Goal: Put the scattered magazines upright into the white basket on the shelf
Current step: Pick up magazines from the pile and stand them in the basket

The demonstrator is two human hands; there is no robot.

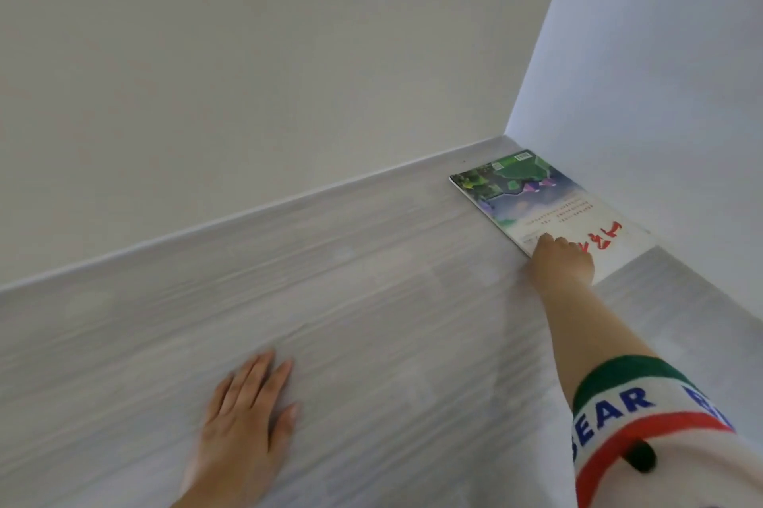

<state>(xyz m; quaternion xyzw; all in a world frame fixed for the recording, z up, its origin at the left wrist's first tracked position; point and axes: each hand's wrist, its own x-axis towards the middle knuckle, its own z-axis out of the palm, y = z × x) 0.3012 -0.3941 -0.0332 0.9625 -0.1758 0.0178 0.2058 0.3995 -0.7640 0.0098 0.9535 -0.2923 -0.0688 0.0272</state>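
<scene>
A magazine (549,198) lies flat on the floor (330,301), at the right of the frame, tucked into the corner where two pale walls meet. Its long right edge runs close along the right wall (660,53). The cover faces up, with a green and purple picture at the far end and red brush lettering on white at the near end.

The right hand (563,260) reaches out from the lower right and rests on the near end of the magazine, by its left corner. Its knuckles are up and its fingers bend down onto the cover. Motion blur and the angle hide the thumb, so I cannot tell whether its grip has closed on the edge or only presses on the paper. The right sleeve (644,404) is white with green and red bands and blue letters reading "BEAR".

The left hand (243,412) lies palm down on the floor at the lower middle of the frame, well apart from the magazine. Its fingers are straight and slightly spread, its grip open and holding nothing.

A light skirting board (289,202) runs along the foot of the back wall (247,53).
</scene>
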